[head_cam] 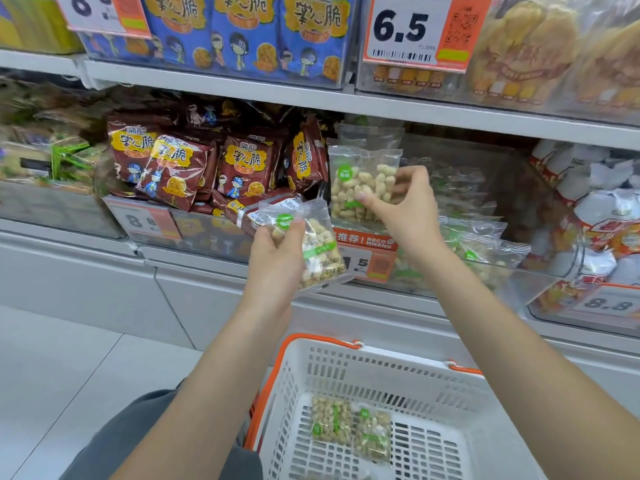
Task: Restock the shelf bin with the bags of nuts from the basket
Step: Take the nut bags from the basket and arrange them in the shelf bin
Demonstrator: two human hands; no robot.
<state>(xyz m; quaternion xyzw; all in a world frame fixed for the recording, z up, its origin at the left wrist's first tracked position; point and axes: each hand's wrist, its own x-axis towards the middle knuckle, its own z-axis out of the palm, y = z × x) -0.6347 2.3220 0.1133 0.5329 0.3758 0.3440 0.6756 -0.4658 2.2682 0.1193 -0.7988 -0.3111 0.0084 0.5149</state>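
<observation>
Clear peanut bag (360, 183) is pinched upright at the bin (502, 271) by the right hand (403, 202); another bag (317, 244) is gripped by the left hand (277, 251) above the basket (398, 372)

On upper price tag (414, 29): "6.5", with barcode and QR code. On blue bags (242, 29) and red bags (173, 161): large characters "掌心脆". On orange tag (367, 252) at bin front: "推荐! RECOMMEND", a partly hidden "5" below. On left tag (145, 220): "8", rest blurred. On right tag (609, 303): "8.8". On top-left tag (100, 12): "8", cut off. Print on nut bags too small to read.
</observation>
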